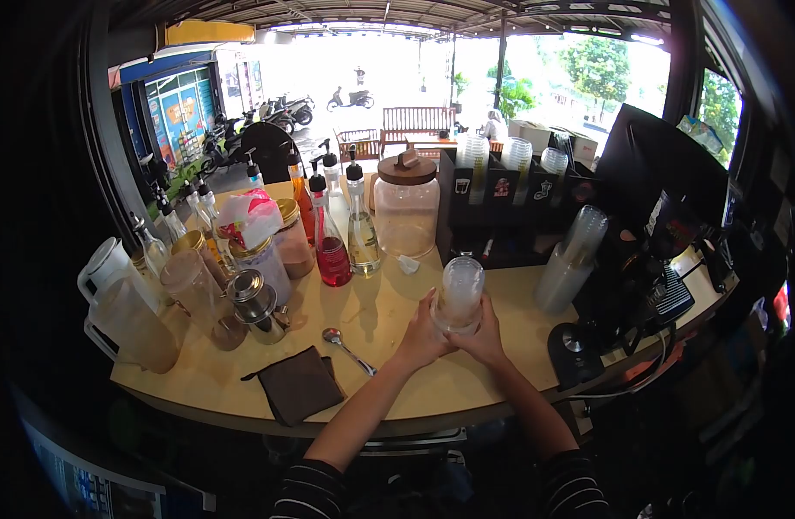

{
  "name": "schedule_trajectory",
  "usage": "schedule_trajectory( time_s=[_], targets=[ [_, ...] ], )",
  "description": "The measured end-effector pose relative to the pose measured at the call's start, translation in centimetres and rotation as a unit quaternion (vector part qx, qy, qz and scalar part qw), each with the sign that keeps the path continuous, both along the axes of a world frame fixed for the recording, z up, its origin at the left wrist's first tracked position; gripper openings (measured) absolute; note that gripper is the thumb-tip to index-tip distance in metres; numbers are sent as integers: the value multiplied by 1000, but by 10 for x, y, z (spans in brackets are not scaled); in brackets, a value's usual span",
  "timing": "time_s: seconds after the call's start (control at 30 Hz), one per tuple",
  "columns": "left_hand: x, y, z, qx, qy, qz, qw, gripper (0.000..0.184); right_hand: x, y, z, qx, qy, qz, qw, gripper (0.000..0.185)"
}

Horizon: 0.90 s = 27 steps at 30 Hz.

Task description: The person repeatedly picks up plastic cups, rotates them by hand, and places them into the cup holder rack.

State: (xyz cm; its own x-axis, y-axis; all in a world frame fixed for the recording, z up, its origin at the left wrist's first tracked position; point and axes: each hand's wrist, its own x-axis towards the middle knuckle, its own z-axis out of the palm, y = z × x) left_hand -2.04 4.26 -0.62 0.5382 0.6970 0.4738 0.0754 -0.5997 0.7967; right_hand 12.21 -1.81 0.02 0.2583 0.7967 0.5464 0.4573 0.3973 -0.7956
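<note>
A stack of clear plastic cups [460, 290] is clasped between both of my hands above the counter, near its middle. My left hand [425, 336] wraps the left side of the stack, low down. From the right, my right hand [482, 336] closes around the same stack, and the two hands meet at its lower end. A metal spoon [349, 351] lies on the counter to the left of my left forearm. Beyond the cups stand a large glass jar [406, 212] with a wooden lid and a small crumpled white scrap [408, 265].
Pump bottles of syrup [332, 255], plastic pitchers [134, 324], a metal coffee dripper [254, 303] and a folded dark cloth [300, 386] occupy the left side. On the right are more stacked cups [563, 281], a black cup organizer [501, 212] and a black scale-like base [574, 355].
</note>
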Motion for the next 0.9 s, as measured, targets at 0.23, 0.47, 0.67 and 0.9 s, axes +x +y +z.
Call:
schedule_trajectory(
  time_s=[0.23, 0.47, 0.67, 0.9],
  targets=[
    [0, 2, 1, -30, -33, -78, 996, 114, -2, 0, 33, 32, -14, -28, 999, 86],
    [-31, -23, 55, -57, -276, -16, 959, 112, -19, -25, 96, 160, -193, -102, 963, 85],
    [-53, -45, 91, -78, -347, -26, 934, 92, -44, -39, 100, 169, -301, -97, 934, 85],
    [-111, -25, 88, -24, -253, -89, 963, 73, -62, -43, 106, 47, 144, 177, 972, 39]
  ],
)
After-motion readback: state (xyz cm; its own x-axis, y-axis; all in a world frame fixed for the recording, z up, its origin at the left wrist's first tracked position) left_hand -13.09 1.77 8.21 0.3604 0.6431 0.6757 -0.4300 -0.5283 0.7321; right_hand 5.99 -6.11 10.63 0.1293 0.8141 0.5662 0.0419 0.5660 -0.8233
